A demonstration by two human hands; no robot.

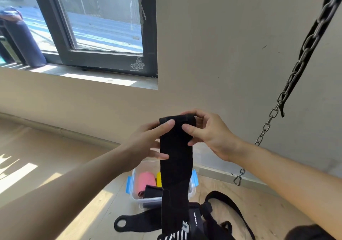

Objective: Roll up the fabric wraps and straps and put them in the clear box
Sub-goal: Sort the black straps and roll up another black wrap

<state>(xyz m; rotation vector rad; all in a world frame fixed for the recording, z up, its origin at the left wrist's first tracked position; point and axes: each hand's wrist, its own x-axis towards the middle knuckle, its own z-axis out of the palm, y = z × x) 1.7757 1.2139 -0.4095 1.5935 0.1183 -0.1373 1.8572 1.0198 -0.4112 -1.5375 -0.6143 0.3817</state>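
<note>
Both hands, left hand (148, 141) and right hand (209, 134), pinch the black wrap (175, 158), rolling its top end. Next likely calls for tighter turns, then the clear box (137, 197).

I reach both bare arms forward and inward, hands meeting side by side. My left hand (148, 141) pinches the black wrap (175, 158) near its top, thumb on the near face. My right hand (209, 134) pinches beside it, forefinger curled over the top.
</note>
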